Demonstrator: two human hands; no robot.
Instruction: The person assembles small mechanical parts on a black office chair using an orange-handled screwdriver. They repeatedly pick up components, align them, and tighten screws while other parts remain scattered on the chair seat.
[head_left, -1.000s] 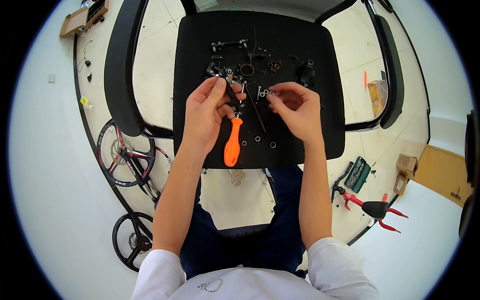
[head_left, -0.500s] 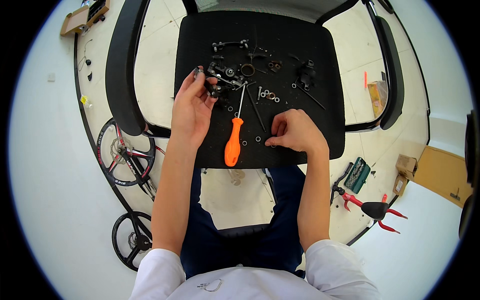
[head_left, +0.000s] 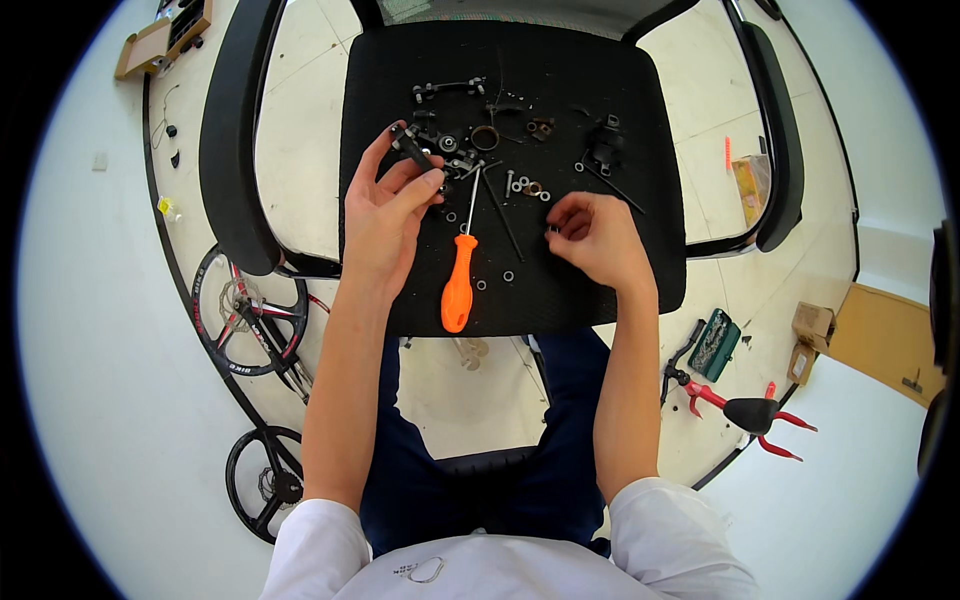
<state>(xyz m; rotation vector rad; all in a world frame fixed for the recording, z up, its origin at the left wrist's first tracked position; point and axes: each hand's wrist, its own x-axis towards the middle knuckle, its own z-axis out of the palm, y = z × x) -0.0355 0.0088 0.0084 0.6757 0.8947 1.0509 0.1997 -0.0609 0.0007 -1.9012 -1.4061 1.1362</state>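
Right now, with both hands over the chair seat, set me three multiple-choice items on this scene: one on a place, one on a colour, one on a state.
1. Where does the screwdriver lie?
A. On the floor beside the wheels
B. On the black chair seat, between the two hands
C. In the green bit case

2. What colour is the screwdriver's handle?
A. Orange
B. Blue
C. Yellow

3. What is the left hand doing?
A. Resting flat and open on the seat
B. Gripping the screwdriver
C. Holding a small black part in its fingertips

Answers:
1 B: it lies on the seat, its handle toward the person, with the left hand on one side and the right hand on the other.
2 A: the handle is bright orange against the black seat.
3 C: the thumb and fingers close on the dark piece, raised above the loose hardware.
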